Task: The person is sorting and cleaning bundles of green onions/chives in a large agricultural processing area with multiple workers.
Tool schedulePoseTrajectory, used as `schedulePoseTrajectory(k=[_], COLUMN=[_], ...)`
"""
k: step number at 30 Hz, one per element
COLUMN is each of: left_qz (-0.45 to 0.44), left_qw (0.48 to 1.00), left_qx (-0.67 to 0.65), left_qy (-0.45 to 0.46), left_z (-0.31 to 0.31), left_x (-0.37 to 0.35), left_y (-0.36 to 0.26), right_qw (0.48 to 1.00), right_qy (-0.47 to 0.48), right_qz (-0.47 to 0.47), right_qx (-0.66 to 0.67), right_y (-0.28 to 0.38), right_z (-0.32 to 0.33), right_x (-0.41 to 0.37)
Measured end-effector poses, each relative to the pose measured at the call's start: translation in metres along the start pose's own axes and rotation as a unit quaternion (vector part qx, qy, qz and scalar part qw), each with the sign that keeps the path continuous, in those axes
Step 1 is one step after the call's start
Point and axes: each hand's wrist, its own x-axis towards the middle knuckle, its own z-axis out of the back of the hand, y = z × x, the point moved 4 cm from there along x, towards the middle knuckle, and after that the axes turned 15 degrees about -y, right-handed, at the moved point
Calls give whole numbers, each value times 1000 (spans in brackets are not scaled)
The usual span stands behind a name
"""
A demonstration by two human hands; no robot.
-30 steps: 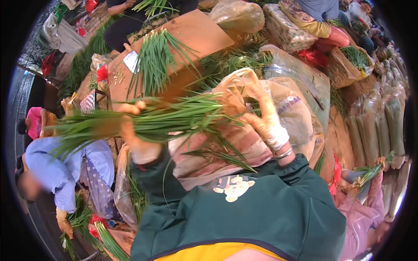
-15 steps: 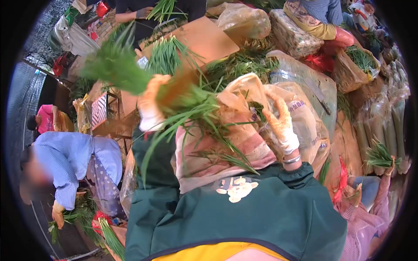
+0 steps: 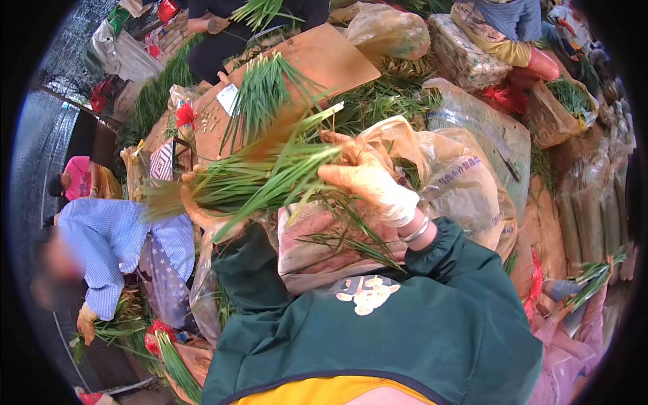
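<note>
A bunch of long green chives [image 3: 263, 177] stretches across in front of my chest, its leafy end on the left. My left hand [image 3: 204, 217], in an orange-stained white glove, curls around the leafy part from below. My right hand [image 3: 368, 177], gloved the same way and with a bracelet at the wrist, closes on the other end. A pale stem end pokes out above the right fingers. Below the bunch, a pink and white cloth [image 3: 337, 229] covers my lap, with loose green blades [image 3: 361, 243] strewn over it.
Ahead, more chives [image 3: 260, 91] lie on a brown board [image 3: 331, 57]. Plastic bags [image 3: 466, 172] stand by my right arm. A knife [image 3: 505, 160] rests on a plastic-covered surface. Co-workers sit around: one in blue checks [image 3: 101, 236], another in pink [image 3: 567, 351].
My right hand has moved left from the plastic bag, its spread fingers now closed on the chives. The blurred bunch has swung down and lies level, and my left hand is lower and farther left.
</note>
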Motion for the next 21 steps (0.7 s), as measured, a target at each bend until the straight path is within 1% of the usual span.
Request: schedulePoseTrajectory(k=[1,3,4,5,7,8,9,10,11,12,13,14,15,16,17,18,19,21], left_qz=[-6,48,64,60,-28,-36,-41,-64,-87,-48,-25,-19,-12,-16,-37,-57,-59,-29], left_qw=[1000,998,998,998,994,996,995,990,982,984,979,981,982,982,981,980,979,975], left_qx=[-2,-22,-28,-29,-3,2,0,8,14,25,34,22,11,10,13,18,15,13], left_qy=[-4,15,-6,-8,-104,-86,-89,-127,-166,-168,-198,-193,-187,-190,-191,-192,-193,-221], left_z=[3,4,6,12,42,52,56,61,67,74,87,97,102,101,98,96,99,110], left_x=[-1,-3,-6,-2,12,17,18,19,20,24,27,30,31,29,25,23,26,33], left_y=[-4,-7,-10,-15,-31,-34,-38,-41,-45,-53,-64,-73,-79,-80,-78,-78,-77,-72], right_qw=[1000,992,992,995,978,974,970,932,956,936,939,916,922,899,818,692,546,594], right_qy=[5,-99,-95,-102,-111,-67,-61,-15,-64,-79,-112,-246,-252,-263,-257,-202,-85,-57], right_qz=[-4,66,64,12,-91,-88,-98,-102,-28,1,95,149,233,348,441,290,240,175], right_qx=[-3,-45,-46,22,153,199,216,349,285,344,312,278,181,-44,-266,-629,-798,-783], right_y=[-11,-20,-22,-23,-22,-26,-23,-17,0,20,31,42,39,15,-6,0,-19,-11], right_z=[1,7,6,6,7,12,23,36,55,66,92,106,130,161,174,135,128,95], right_x=[9,23,29,33,45,61,79,99,114,122,137,145,161,194,216,183,165,142])
